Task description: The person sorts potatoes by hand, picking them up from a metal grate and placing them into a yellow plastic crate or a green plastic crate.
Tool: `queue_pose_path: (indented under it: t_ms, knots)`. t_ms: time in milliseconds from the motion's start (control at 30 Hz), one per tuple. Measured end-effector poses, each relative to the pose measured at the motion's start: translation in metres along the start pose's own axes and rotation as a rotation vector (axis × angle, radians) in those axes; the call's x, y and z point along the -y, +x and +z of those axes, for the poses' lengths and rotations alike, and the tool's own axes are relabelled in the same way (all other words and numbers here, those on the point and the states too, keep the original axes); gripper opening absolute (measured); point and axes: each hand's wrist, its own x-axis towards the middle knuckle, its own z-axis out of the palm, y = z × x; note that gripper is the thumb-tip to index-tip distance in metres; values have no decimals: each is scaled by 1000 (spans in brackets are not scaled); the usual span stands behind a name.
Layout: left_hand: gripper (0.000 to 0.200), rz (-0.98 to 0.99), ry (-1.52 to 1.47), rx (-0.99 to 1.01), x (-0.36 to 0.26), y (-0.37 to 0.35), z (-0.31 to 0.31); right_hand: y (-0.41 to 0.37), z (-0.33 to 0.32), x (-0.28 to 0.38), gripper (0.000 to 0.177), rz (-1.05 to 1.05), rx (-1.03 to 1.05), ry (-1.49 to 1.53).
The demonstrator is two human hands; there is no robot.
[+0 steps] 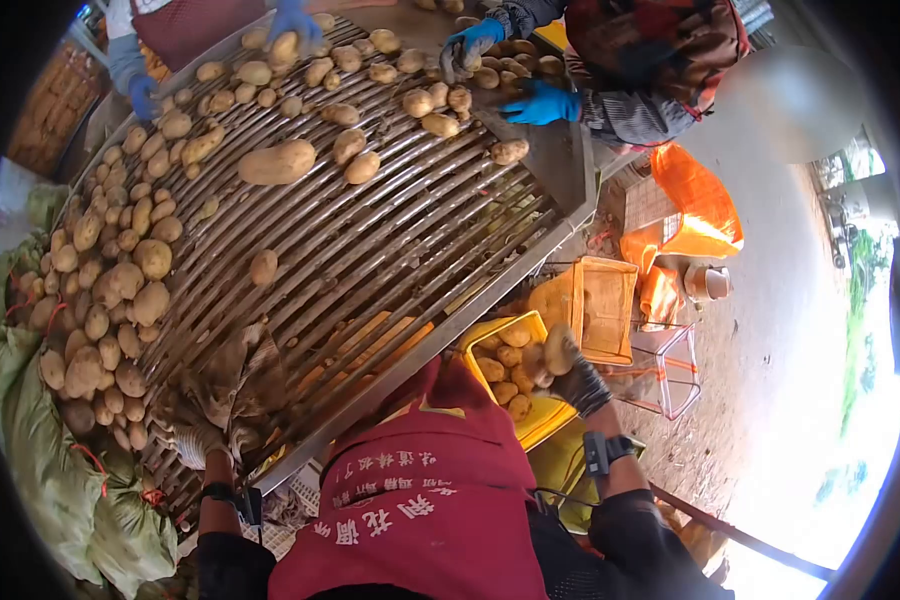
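Observation:
My left hand [192, 438], in a striped, dirty glove, is closed on a crumpled brown cloth [238, 385] lying over the slatted metal rack [370, 250]. To its left, a mass of potatoes [120, 285] is heaped along the rack's edge. My right hand [580, 388], in a dark glove, is at the rim of a yellow crate [542, 428]. Its fingers are closed around a potato [558, 350], partly hidden by the glove. Several potatoes [510, 355] lie inside that crate.
Across the rack, one co-worker's blue-gloved hands [540, 103] are among potatoes; another's blue glove [295, 22] is at the far edge. Green sacks [60, 450] line the left. An orange crate [605, 310], orange bag [695, 205] and metal stool frame [675, 375] stand at right.

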Motion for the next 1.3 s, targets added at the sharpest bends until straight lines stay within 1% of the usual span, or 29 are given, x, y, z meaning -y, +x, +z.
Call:
queue_pose_path:
  t_ms: [33,100,133,167,233,300,333,467,500,567,600,633,667,700,733,767,800,833,867,900,967,1033,1067,1100,1133,1167,1233,1267,1300]
  knots:
    - [64,6,8,-4,31,-5,11,-30,21,-9,66,22,-84,-156]
    - [64,12,27,-7,46,-6,16,-17,-6,-39,54,38,-424,-191]
    - [64,9,31,-10,45,-5,16,-14,-16,-49,45,-19,-514,-137]
    - [64,-4,31,-18,48,-6,18,-8,-32,-55,43,-38,-552,-27]
    - [64,-47,20,-50,61,-8,25,7,-45,-52,44,-155,-719,-134]
    - [65,-100,-4,-83,57,-6,26,0,-40,-27,38,-280,-520,-180]
    - [65,-131,-22,-97,9,4,7,0,-18,-11,35,-343,-502,-207]
    - [65,-246,-81,-114,-4,10,2,-1,100,42,27,-645,-476,-435]
    - [65,-270,-92,-114,-3,10,3,6,127,44,27,-652,-454,-451]
    - [66,-314,-116,-114,4,12,7,20,166,49,26,-802,-228,-679]
    - [67,-340,-144,-59,1,9,-4,47,166,47,25,-907,-359,-1065]
    - [67,-355,-159,-65,4,13,0,31,220,32,23,-1007,-366,-1206]
    - [66,-338,-145,-111,7,16,10,67,211,22,17,-1151,-218,-1199]
    - [66,-319,-129,-159,10,19,22,59,244,7,18,-1101,-61,-1258]
    - [66,-325,-137,-165,12,23,31,59,270,-5,22,-1157,14,-1520]
    - [65,-279,-149,-345,14,27,41,65,283,-21,25,-1169,107,-1593]
    - [64,-232,-161,-524,16,30,52,53,319,-30,30,-972,230,-1610]
    - [63,-183,-170,-705,18,34,66,87,315,-47,31,-1197,347,-1678]
    - [63,-195,-75,-594,27,43,88,89,337,-57,34,-1201,418,-1753]
    - [64,-316,-119,-311,25,40,75,95,357,-63,40,-1178,524,-1825]
    - [69,-324,-114,-271,23,37,67,89,408,-66,45,-1346,662,-2024]
    - [72,-294,-84,-359,23,35,68,114,437,-73,45,-1401,711,-2238]
    - [76,-244,1,-527,28,40,84,132,446,-76,44,-1435,699,-2261]
    - [78,-226,123,-586,27,37,77,154,453,-77,44,-1468,684,-2286]
    - [79,-254,56,-494,27,37,76,169,462,-71,44,-1486,645,-2310]
    - [80,-277,-13,-397,26,36,75,182,465,-58,49,-1398,643,-2259]
    - [80,-305,-28,-212,26,34,68,190,474,-26,57,-1199,510,-2434]
    - [80,-283,-40,-296,27,34,68,206,467,-11,59,-1197,428,-2446]
    - [80,-177,107,-667,22,31,58,225,456,7,61,-1195,350,-2457]
